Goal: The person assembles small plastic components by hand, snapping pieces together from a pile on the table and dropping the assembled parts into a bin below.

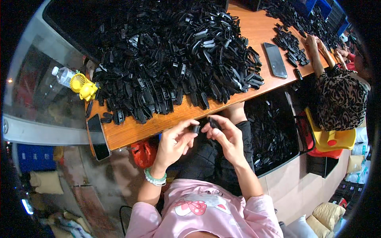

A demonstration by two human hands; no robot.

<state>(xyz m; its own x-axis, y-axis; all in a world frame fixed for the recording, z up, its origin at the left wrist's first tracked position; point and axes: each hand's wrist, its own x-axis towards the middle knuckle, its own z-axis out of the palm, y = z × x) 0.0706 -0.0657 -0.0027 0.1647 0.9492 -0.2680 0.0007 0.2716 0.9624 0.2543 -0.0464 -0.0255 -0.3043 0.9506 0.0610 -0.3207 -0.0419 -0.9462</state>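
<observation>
In front of my lap, just off the table's near edge, both hands are raised close together. Between its thumb and fingers my left hand (177, 139) pinches a small black plastic part (195, 129). A second black plastic piece (214, 123), longer and curved, is in the grip of my right hand (227, 139). The two pieces are a little apart, and their exact kind is too small to tell. Beyond my hands, a big heap of black plastic parts (158, 67) covers much of the wooden table (131, 133).
A phone (98, 137) lies at the left table edge, near a yellow fan (81, 85) and a clear bottle (62, 75). Another phone (274, 59) lies right of the heap. A bin of black parts (274, 135) stands below. At right, a co-worker (337, 99) sits on a yellow chair (329, 137).
</observation>
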